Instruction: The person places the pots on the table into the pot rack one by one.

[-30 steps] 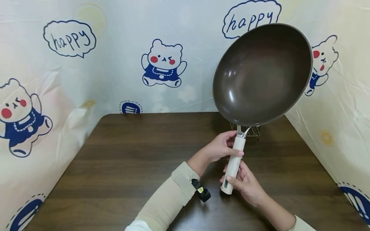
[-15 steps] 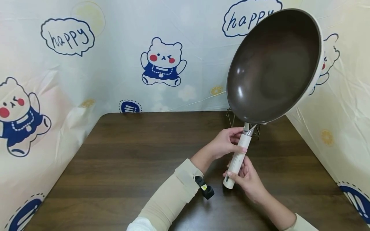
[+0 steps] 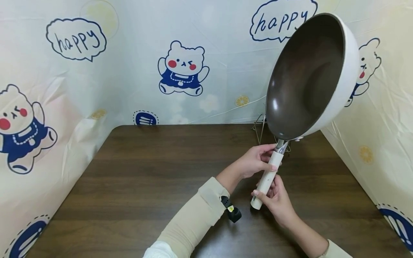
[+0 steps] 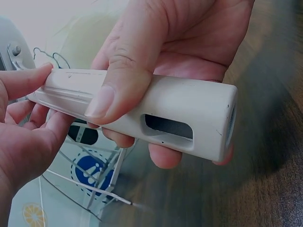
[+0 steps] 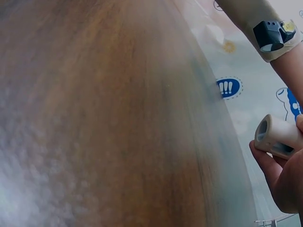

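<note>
A wok-like frying pan (image 3: 306,79), brown inside and white outside, is held up above the table at the right of the head view. It tilts with its bowl upward, the inside turned left and toward me. My left hand (image 3: 253,162) grips the white handle (image 3: 266,181) just below its metal neck, thumb across the front. Lower down, my right hand (image 3: 280,202) pinches the handle near its end, thumb in front and fingers behind. The left wrist view shows the right thumb (image 4: 125,80) beside the slot in the handle. In the right wrist view the hollow handle end (image 5: 277,135) points left.
Behind the pan, a wire rack (image 3: 259,127) stands at the back right of the dark wooden table (image 3: 145,179), partly hidden. A printed cloth (image 3: 226,64) with bears hangs around the table. A small black camera (image 3: 233,213) is strapped to my left wrist.
The pan has moved right and turned, so its white outer side now shows at the right. Both hands have shifted slightly right with the handle and kept their hold.
</note>
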Demonstrator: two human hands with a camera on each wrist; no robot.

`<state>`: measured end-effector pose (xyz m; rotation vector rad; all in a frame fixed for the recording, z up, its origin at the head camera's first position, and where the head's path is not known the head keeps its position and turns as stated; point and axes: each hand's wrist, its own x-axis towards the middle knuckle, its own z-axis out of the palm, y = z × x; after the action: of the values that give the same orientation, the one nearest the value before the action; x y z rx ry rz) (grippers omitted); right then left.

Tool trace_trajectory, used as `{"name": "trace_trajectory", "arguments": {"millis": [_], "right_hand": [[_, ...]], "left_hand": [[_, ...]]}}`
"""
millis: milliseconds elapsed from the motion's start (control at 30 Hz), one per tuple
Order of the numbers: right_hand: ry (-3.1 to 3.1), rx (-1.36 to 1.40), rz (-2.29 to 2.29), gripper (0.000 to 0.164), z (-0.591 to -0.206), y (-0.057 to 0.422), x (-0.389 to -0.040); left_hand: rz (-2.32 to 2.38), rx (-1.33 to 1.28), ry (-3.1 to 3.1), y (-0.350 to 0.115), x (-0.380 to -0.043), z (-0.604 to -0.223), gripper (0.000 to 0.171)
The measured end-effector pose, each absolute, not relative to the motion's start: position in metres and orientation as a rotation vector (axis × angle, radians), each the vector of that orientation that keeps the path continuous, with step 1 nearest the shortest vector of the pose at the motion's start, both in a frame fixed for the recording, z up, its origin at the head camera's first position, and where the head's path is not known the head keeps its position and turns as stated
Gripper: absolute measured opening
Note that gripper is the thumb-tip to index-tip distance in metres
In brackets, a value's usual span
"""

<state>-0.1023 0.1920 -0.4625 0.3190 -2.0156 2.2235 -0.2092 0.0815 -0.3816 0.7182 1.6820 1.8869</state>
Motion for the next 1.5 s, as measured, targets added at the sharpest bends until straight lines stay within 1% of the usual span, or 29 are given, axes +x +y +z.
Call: {"name": "trace_trajectory", "arguments": {"millis": [267,500,833,1233,1500], "right_hand": [[-2.059,0.236,2.192,0.072,-0.461,0.188,-0.101],[-2.088,0.184,2.236,0.069,-0.463,0.185,-0.098],[-2.110,0.130,2.283,0.069,-0.466,0.182,-0.097],[-2.254,-0.021,2.123,0.073,-0.465,0.179,-0.094],[-2.294,-0.084,2.101,0.072,-0.463,0.179,-0.086]], "left_hand": [[1.880,0.660,1.636,0.079,-0.210,-0.387,0.071],[1.895,0.625,1.585,0.076,-0.211,-0.396,0.071],[1.909,0.604,1.562,0.073,-0.211,-0.405,0.071],[1.906,0.615,1.552,0.073,-0.209,-0.414,0.070],[1.919,0.600,1.518,0.071,-0.201,-0.419,0.071]]}}
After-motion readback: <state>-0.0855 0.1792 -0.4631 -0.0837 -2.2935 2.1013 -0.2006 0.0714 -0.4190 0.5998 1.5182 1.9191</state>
